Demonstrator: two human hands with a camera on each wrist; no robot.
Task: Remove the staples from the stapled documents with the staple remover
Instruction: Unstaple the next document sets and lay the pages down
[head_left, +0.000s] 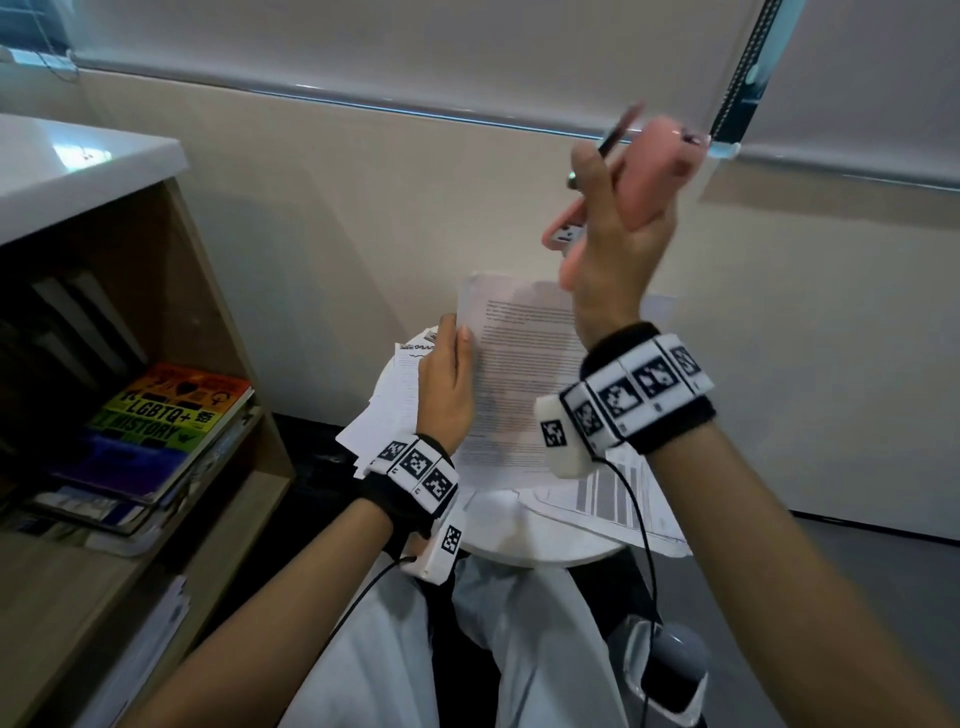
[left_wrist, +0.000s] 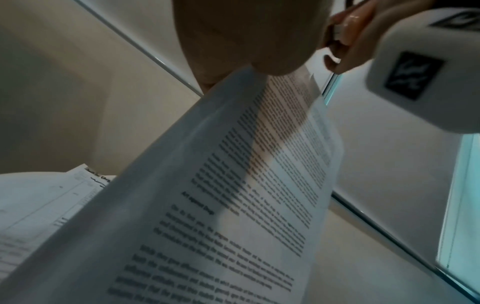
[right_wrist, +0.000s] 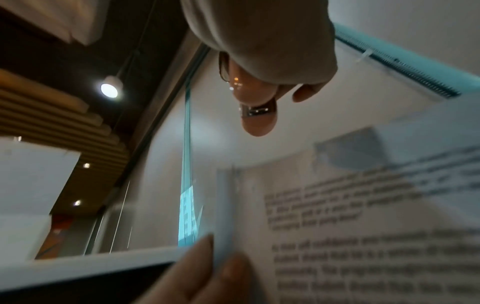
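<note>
My left hand (head_left: 453, 338) pinches the left edge of a printed, stapled document (head_left: 524, 374) and holds it tilted up over the small table. The page of text fills the left wrist view (left_wrist: 233, 195), and its corner shows in the right wrist view (right_wrist: 363, 226) with my left fingers (right_wrist: 207, 273) on it. My right hand (head_left: 623, 208) is raised above the document's top right, apart from the paper. It grips a pink staple remover (head_left: 654, 171) with a metal end (right_wrist: 257, 111), plus a thin dark stick (head_left: 615, 132). I cannot see the staple.
A small round white table (head_left: 535, 545) carries loose sheets on its left (head_left: 389, 405) and right (head_left: 618, 488). A wooden bookshelf (head_left: 218, 322) with stacked books stands close on my left. A beige wall and window blind lie ahead, and my knees are under the table.
</note>
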